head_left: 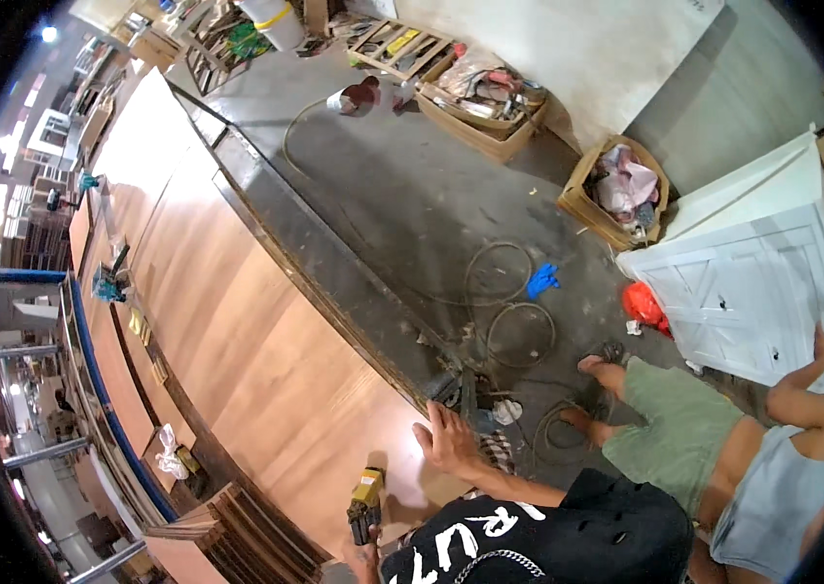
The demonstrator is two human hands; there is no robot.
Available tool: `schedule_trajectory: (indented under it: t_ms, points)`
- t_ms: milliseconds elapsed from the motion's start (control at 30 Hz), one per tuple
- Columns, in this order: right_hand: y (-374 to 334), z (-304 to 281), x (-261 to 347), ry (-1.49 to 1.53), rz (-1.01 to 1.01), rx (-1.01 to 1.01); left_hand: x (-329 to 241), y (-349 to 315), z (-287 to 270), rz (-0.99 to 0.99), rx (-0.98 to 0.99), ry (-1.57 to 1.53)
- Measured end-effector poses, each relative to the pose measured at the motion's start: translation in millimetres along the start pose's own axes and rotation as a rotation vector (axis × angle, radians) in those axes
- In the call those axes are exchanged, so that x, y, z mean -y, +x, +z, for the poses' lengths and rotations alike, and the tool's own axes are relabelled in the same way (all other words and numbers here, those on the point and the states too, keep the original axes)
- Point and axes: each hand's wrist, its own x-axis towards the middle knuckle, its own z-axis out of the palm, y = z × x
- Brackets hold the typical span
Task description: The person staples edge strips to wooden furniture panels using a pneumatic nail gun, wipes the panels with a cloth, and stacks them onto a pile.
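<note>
My right hand (448, 440) lies flat, fingers spread, on the near edge of a large brown plywood panel (266, 341). My left hand (366, 560), low at the frame's bottom edge, grips a yellow and black power tool (365, 504) that stands upright over the panel's near corner. Only a small part of this hand shows beside my black shirt. A coiled hose (519, 331) runs along the grey floor just beyond my right hand.
Another person in green shorts (684, 428) crouches at the right, one hand on a white cabinet (762, 292). Cardboard boxes of rags (616, 195) and wooden crates of tools (480, 102) stand behind. A blue glove (542, 280) and red bag (644, 306) lie on the floor. Stacked boards (237, 535) sit lower left.
</note>
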Motion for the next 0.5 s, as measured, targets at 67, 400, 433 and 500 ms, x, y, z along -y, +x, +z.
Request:
schedule_trajectory:
  t_ms: [67, 400, 433, 500]
  points:
    - [-1.5, 2.8, -0.6, 0.017, -0.010, -0.032, 3.9, -0.3, -0.6, 0.011, 0.003, 0.005]
    - [-6.9, 6.6, -2.5, 0.001, -0.042, -0.038, 33.0, 0.2, 10.9, -0.040, -0.152, -0.140]
    - [-7.0, 4.5, 0.2, 0.001, -0.029, -0.041, 43.2, 2.3, 9.3, 0.016, -0.139, -0.140]
    - [-6.4, 6.1, -2.4, -0.020, -0.066, -0.022, 35.9, 8.9, 8.4, 0.084, -0.158, -0.178]
